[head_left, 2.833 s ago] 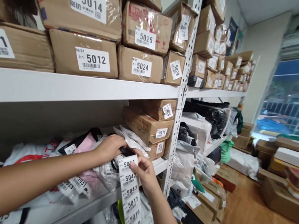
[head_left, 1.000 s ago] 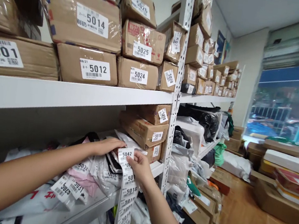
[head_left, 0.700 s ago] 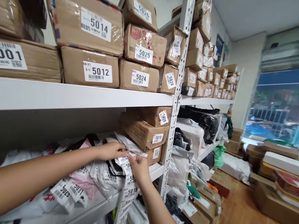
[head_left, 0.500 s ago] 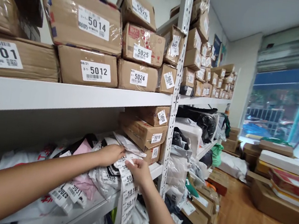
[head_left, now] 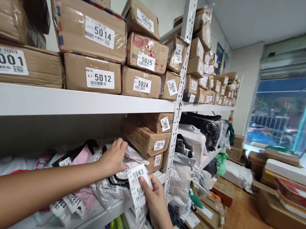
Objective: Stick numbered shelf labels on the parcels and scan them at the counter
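My right hand (head_left: 154, 193) pinches a long strip of printed number labels (head_left: 136, 183), whose top label reads 5043; the strip hangs down past the shelf edge. To its left, my left hand (head_left: 113, 158) rests on the plastic-wrapped parcels (head_left: 109, 187) on the lower shelf, with its fingers bent and apart. Whether it grips any plastic is hard to see, but nothing is visibly held. Beside the hands is a stack of brown boxes, one labelled 5019 (head_left: 147, 138).
Numbered boxes (head_left: 93, 73) line the upper white shelf (head_left: 81, 105) above my hands. A perforated upright post (head_left: 178, 95) stands just right of them. Further right are bagged parcels (head_left: 181, 174) and cartons (head_left: 279, 206) on a wooden surface.
My right hand has moved right and slightly down with the label strip, away from my left hand. My left hand has spread its fingers over the parcels. The view has tilted up slightly.
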Tool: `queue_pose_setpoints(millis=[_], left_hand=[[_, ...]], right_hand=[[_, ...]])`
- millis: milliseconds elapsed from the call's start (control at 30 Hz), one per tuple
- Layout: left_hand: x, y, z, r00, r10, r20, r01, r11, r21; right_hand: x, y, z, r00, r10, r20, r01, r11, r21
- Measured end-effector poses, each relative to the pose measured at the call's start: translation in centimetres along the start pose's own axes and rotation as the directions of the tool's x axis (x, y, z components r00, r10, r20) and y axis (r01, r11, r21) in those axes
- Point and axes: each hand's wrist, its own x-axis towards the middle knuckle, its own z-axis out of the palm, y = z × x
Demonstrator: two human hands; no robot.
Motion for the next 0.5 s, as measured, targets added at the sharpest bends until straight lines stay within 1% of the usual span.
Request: queue_pose_setpoints(millis=[33,67,100,133,167,200,267,367,433,500], left_hand=[[0.1,-0.1,-0.1,0.994,0.111,-0.011,-0.112,0.993,-0.036],[0.3,-0.3,-0.1,0.974,0.225,0.009,-0.223,0.969,-0.107],[0.6,-0.5,0.0,0.949,0.309,0.057,-0.290,0.932,-0.215],[1.0,-0.9,0.0,0.929,0.353,0.116,-0.297,0.893,-0.340],[1.3,-1.2,0.1,0.917,0.359,0.172,-0.252,0.858,-0.447],[1.7,-1.5,0.2,0.917,0.336,0.213,-0.185,0.834,-0.520],[2.5,-2.1,0.3,0.936,0.258,0.238,-0.081,0.819,-0.569],[3.3,-2.2,0.5,0.963,0.172,0.207,-0.043,0.857,-0.514],[3.3,-1.9,0.7,0.970,0.135,0.202,-0.032,0.895,-0.446],[3.2,-1.4,1.1,0.978,0.103,0.182,-0.030,0.931,-0.365]], right_hand=[[0.5,-0.6,0.2,0.999,-0.037,0.021,0.037,0.999,0.012],[1.2,-1.0,0.4,0.997,-0.063,0.047,0.062,0.998,0.019],[2.0,-1.3,0.7,0.995,-0.074,0.068,0.073,0.997,0.023],[2.8,-1.4,1.0,0.995,-0.074,0.068,0.072,0.997,0.025],[3.6,-1.4,1.3,0.997,-0.062,0.047,0.061,0.998,0.019],[4.4,-1.2,1.5,0.999,-0.043,0.012,0.043,0.999,0.004],[5.6,-0.6,1.8,0.998,-0.018,-0.067,0.015,0.999,-0.043],[6.7,0.3,2.1,0.988,-0.047,-0.145,0.029,0.992,-0.123],[6.9,0.8,2.3,0.978,-0.090,-0.189,0.060,0.986,-0.157],[6.9,1.2,2.4,0.958,-0.141,-0.250,0.093,0.976,-0.197]])
